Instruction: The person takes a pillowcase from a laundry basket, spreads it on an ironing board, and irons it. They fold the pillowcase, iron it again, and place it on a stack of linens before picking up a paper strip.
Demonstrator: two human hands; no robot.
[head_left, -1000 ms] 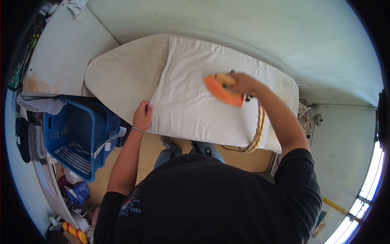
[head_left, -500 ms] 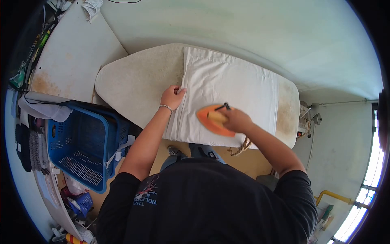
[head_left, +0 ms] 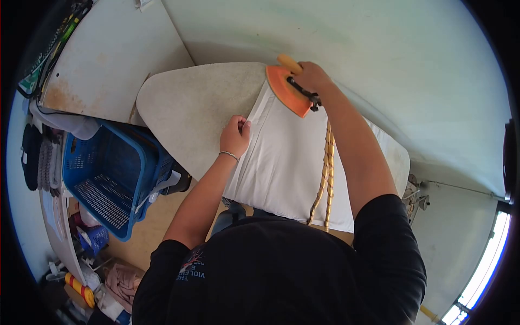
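Observation:
A white cloth (head_left: 279, 157), folded along its left edge, lies over the padded ironing board (head_left: 189, 103). My left hand (head_left: 235, 135) is closed at that left edge, with thumb and curled fingers pinching the fabric. Wrapped round the wooden handle of an orange iron (head_left: 287, 89) is my right hand (head_left: 314, 78). The iron rests at the cloth's far left corner, partly hiding it. From the iron, a yellow and dark patterned cord (head_left: 329, 173) hangs down across the cloth towards my body.
A blue plastic basket (head_left: 100, 173) stands left of the board, below a stained white tabletop (head_left: 114, 65). A wall (head_left: 390, 49) runs along the board's far side. Several garments (head_left: 46, 162) hang at the far left, and a bright window (head_left: 482, 271) is at the right.
My right hand has moved the iron away from me, from the cloth's near middle to its far left corner. The cord now stretches out behind it. My left hand stays at the cloth's edge.

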